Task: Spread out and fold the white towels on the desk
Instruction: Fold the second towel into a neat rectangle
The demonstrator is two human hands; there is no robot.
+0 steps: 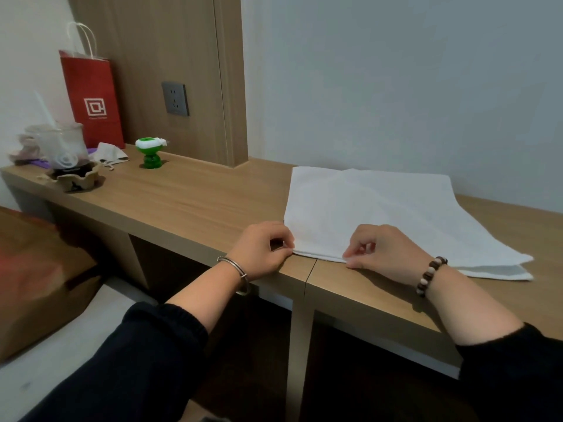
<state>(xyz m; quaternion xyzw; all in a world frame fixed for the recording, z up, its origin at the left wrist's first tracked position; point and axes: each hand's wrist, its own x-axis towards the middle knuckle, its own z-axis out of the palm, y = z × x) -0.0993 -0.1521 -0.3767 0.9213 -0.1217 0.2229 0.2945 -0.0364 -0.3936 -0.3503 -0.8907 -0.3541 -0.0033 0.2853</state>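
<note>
Our left hand (264, 250) pinches the white towel (384, 214) at its near corner by the table (195, 205) front edge. Our right hand (384, 251), fingers curled, pinches the same near hem.

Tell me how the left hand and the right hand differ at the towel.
The left hand wears a metal bangle; the right hand wears a beaded bracelet. The left hand pinches the white towel at its near left corner; the right hand pinches the near edge further right. Both hold the same near edge, fingers curled.
</note>
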